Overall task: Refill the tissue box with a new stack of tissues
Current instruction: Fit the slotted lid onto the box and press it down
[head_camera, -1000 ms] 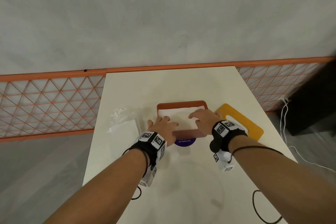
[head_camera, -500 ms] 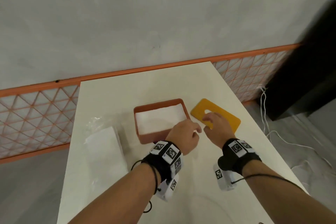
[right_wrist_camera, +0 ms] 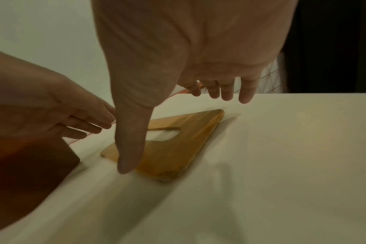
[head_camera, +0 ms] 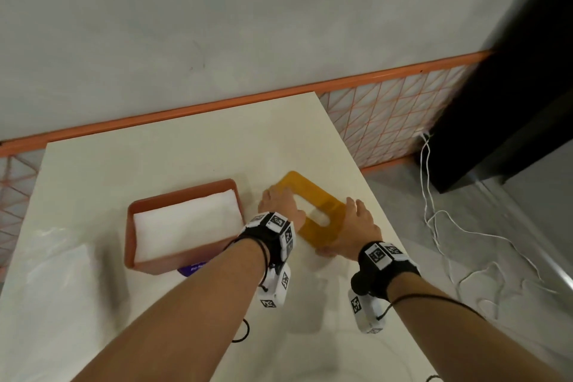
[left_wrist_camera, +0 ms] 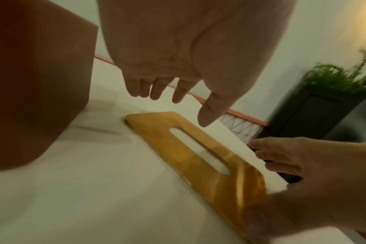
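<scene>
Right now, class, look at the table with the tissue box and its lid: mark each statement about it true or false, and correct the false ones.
1. The orange tissue box holds a white stack of tissues. True.
2. The yellow lid sits on top of the box. False: it lies flat on the table, to the right of the box.
3. Both hands are at the lid, the left hand at its left side and the right hand at its right. True.
4. The lid has no opening. False: a long slot runs through its middle.
5. The right hand grips the box. False: it is at the lid with fingers extended.
</scene>
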`<state>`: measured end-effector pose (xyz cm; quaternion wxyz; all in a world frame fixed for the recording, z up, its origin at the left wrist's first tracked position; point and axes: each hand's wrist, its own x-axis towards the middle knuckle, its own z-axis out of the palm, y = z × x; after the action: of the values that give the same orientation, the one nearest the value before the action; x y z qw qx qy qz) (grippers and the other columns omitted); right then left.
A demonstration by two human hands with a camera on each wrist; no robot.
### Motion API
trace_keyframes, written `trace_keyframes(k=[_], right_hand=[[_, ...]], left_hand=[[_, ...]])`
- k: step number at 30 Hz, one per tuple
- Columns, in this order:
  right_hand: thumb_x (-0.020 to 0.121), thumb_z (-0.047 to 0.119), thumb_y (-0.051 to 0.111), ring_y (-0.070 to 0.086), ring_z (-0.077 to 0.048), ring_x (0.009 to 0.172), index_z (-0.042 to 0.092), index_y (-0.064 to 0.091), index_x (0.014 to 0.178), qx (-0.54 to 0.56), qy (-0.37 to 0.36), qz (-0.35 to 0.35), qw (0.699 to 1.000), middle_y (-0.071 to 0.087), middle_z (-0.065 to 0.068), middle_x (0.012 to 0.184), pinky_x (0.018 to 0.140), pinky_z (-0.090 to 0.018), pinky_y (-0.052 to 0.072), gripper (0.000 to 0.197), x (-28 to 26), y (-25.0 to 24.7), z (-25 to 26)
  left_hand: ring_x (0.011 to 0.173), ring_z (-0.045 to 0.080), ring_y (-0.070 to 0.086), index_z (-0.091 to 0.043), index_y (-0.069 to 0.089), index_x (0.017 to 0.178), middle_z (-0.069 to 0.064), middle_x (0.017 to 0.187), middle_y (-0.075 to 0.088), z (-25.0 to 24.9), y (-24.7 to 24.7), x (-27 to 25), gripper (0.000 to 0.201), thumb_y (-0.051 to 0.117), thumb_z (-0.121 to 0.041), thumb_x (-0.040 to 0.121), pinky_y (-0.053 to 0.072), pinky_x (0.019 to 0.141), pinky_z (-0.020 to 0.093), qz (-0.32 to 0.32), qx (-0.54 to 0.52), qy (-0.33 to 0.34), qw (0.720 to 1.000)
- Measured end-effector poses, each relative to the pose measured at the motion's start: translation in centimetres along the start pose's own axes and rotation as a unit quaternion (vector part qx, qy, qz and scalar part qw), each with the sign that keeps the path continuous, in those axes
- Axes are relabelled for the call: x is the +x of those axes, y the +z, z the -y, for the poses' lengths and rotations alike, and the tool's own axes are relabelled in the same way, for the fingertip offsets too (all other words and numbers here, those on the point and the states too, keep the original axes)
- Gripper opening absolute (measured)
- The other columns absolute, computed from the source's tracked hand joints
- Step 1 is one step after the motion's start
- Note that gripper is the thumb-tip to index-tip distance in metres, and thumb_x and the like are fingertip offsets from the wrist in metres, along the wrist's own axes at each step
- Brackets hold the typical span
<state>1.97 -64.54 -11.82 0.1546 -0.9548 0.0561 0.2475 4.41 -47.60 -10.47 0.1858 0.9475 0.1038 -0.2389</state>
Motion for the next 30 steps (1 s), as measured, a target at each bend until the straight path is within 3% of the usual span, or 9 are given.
trace_keyframes(k=[4, 7, 13, 18, 22, 24, 26, 28, 30], right_hand=[[0.044, 0.063, 0.085, 0.015, -0.032, 0.146, 0.016, -0.004, 0.152, -0.038, -0.023, 0.012, 0.999, 0.008, -0.009, 0.161, 0.114, -0.052, 0.026, 0.148, 0.7, 0.6, -0.1], [0.044, 0.063, 0.086, 0.022, -0.033, 0.140, 0.014, 0.000, 0.150, -0.065, -0.042, 0.000, 0.997, 0.017, -0.009, 0.155, 0.109, -0.049, 0.033, 0.145, 1.0, 1.0, -0.2], [0.041, 0.062, 0.086, 0.037, -0.035, 0.123, 0.018, 0.010, 0.148, -0.063, -0.072, -0.014, 0.995, 0.030, -0.006, 0.143, 0.101, -0.046, 0.041, 0.138, 1.6, 0.2, -0.4], [0.039, 0.052, 0.088, 0.045, -0.036, 0.113, 0.027, 0.009, 0.145, -0.060, -0.112, -0.026, 0.992, 0.024, -0.004, 0.142, 0.092, -0.045, 0.049, 0.134, 1.4, -0.5, -0.8], [0.043, 0.030, 0.092, 0.054, -0.038, 0.113, 0.034, 0.003, 0.145, 0.009, -0.137, -0.017, 0.990, 0.004, 0.002, 0.151, 0.087, -0.046, 0.055, 0.135, 1.4, -1.7, -2.1], [0.048, 0.020, 0.092, 0.048, -0.038, 0.125, 0.031, -0.001, 0.149, 0.046, -0.133, -0.030, 0.990, -0.006, 0.004, 0.156, 0.094, -0.044, 0.052, 0.138, 1.5, -2.4, -2.5], [0.053, 0.016, 0.092, 0.027, -0.036, 0.141, 0.024, -0.006, 0.152, 0.075, -0.120, -0.051, 0.989, -0.010, 0.001, 0.160, 0.105, -0.042, 0.041, 0.139, 1.7, -3.4, -2.7], [0.058, 0.012, 0.090, 0.012, -0.032, 0.146, 0.017, -0.004, 0.152, 0.124, -0.097, -0.071, 0.985, -0.006, -0.004, 0.160, 0.111, -0.038, 0.029, 0.134, 1.5, -4.6, -2.6], [0.059, 0.008, 0.089, 0.017, -0.033, 0.144, 0.016, 0.001, 0.152, 0.182, -0.084, -0.077, 0.977, 0.004, -0.009, 0.158, 0.112, -0.041, 0.029, 0.128, 1.2, -6.0, -2.2]], left_hand=[[0.147, 0.041, 0.016, -0.020, 0.027, 0.150, 0.020, 0.160, 0.016, 0.6, 0.3, 1.9, 0.065, 0.052, -0.028, 0.090, 0.022, 0.118, 0.052, 0.012, -0.011, -0.074, 0.997], [0.143, 0.044, 0.023, -0.017, 0.027, 0.149, 0.023, 0.156, 0.023, 0.8, 0.7, 2.9, 0.066, 0.051, -0.030, 0.089, 0.028, 0.116, 0.055, 0.016, -0.011, -0.105, 0.994], [0.138, 0.039, 0.032, -0.012, 0.020, 0.150, 0.019, 0.151, 0.030, 0.8, 0.7, 3.2, 0.068, 0.050, -0.034, 0.093, 0.034, 0.109, 0.049, 0.003, 0.012, -0.122, 0.992], [0.134, 0.039, 0.037, -0.006, 0.027, 0.146, 0.021, 0.147, 0.035, 0.5, 0.1, 3.3, 0.063, 0.046, -0.039, 0.096, 0.037, 0.108, 0.049, -0.009, -0.017, -0.133, 0.991], [0.129, 0.039, 0.042, -0.005, 0.043, 0.135, 0.021, 0.141, 0.039, 0.1, -0.9, 2.7, 0.042, 0.038, -0.028, 0.100, 0.040, 0.106, 0.047, -0.007, -0.025, -0.121, 0.992], [0.127, 0.039, 0.045, -0.006, 0.043, 0.134, 0.020, 0.140, 0.040, -0.3, -1.7, 2.1, 0.037, 0.038, -0.018, 0.100, 0.042, 0.103, 0.045, -0.032, -0.036, -0.092, 0.995], [0.125, 0.038, 0.047, -0.004, 0.044, 0.131, 0.020, 0.136, 0.042, -0.8, -2.8, 1.3, 0.034, 0.039, -0.011, 0.098, 0.044, 0.100, 0.044, -0.062, -0.050, -0.067, 0.995], [0.123, 0.038, 0.049, -0.004, 0.045, 0.130, 0.020, 0.134, 0.045, -1.0, -4.3, 0.4, 0.035, 0.041, -0.008, 0.096, 0.045, 0.098, 0.042, -0.089, -0.063, -0.052, 0.993], [0.122, 0.037, 0.052, -0.004, 0.047, 0.132, 0.020, 0.134, 0.048, -0.7, -5.8, -0.5, 0.037, 0.042, -0.008, 0.096, 0.045, 0.097, 0.041, -0.119, -0.081, -0.038, 0.989]])
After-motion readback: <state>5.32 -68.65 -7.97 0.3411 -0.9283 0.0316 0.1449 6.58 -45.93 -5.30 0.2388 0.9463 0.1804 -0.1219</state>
